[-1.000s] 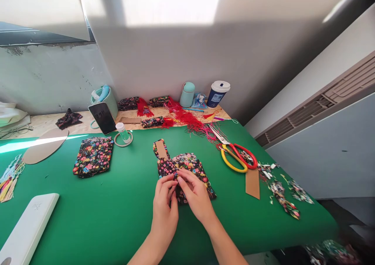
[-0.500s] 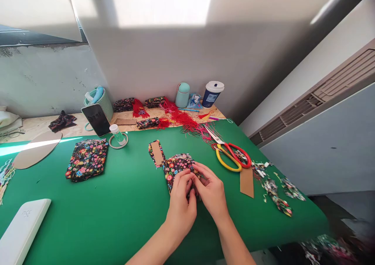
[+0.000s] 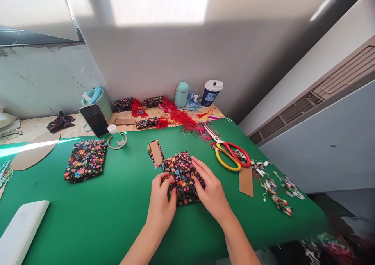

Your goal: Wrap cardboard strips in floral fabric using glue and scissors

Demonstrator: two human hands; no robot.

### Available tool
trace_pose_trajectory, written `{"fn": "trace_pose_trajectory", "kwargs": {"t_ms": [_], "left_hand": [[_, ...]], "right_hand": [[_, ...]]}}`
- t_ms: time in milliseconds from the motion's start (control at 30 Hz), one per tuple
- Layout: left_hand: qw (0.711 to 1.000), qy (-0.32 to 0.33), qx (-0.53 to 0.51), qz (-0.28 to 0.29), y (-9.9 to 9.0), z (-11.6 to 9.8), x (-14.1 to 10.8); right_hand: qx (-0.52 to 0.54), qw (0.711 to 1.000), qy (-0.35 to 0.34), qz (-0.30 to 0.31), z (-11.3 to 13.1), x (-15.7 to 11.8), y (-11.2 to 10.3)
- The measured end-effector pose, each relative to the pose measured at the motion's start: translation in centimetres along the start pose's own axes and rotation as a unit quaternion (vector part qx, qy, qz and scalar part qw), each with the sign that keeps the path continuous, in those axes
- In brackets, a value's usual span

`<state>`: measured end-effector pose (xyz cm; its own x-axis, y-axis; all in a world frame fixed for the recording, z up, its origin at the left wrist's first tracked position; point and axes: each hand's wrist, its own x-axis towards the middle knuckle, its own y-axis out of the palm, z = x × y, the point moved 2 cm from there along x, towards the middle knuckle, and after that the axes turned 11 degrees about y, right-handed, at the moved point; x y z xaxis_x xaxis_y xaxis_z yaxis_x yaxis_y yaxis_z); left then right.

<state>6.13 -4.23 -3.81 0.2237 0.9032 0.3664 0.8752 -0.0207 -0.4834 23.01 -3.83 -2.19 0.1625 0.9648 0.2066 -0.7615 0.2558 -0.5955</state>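
Observation:
A black floral fabric piece (image 3: 183, 175), roughly square and looking folded or stacked, lies between my hands on the green mat. My left hand (image 3: 162, 198) has its curled fingers and thumb at the left edge of the cloth. On the opposite side, my right hand (image 3: 212, 192) grips the right edge, thumb on top and fingers along the side. Just beyond the upper left corner is a small cardboard strip (image 3: 156, 153) set on a floral scrap. Fingertips under the cloth are hidden.
Large scissors (image 3: 228, 155) with red and yellow handles lie to the right, over a cardboard piece (image 3: 246, 182) near fabric scraps (image 3: 277, 196). Another floral fabric stack (image 3: 85, 160) sits left, near a glue bottle (image 3: 116, 135). A white power bank (image 3: 25, 231) is front left; red tassels (image 3: 181, 116) lie behind.
My left hand has moved left, from the middle of the floral fabric to its left edge. My right hand has shifted slightly along the right side, and more of the cloth shows.

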Motion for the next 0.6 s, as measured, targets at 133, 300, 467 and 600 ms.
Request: {"fn": "trace_pose_trajectory", "kwargs": {"t_ms": [133, 300, 467, 600], "left_hand": [[1.0, 0.006, 0.012, 0.013, 0.3, 0.1, -0.1], [1.0, -0.004, 0.017, 0.021, 0.5, 0.3, -0.2], [0.999, -0.015, 0.013, 0.033, 0.7, 0.3, -0.1], [0.999, -0.015, 0.016, 0.045, 0.7, 0.2, -0.1]], "right_hand": [[-0.032, 0.998, 0.051, -0.005, -1.7, 0.0, 0.1], [-0.043, 0.995, 0.089, 0.03, -2.1, -0.1, -0.4], [-0.075, 0.989, 0.121, 0.044, -1.4, -0.5, -1.2], [-0.086, 0.989, 0.114, 0.047, -1.6, -0.5, -1.9]]}}
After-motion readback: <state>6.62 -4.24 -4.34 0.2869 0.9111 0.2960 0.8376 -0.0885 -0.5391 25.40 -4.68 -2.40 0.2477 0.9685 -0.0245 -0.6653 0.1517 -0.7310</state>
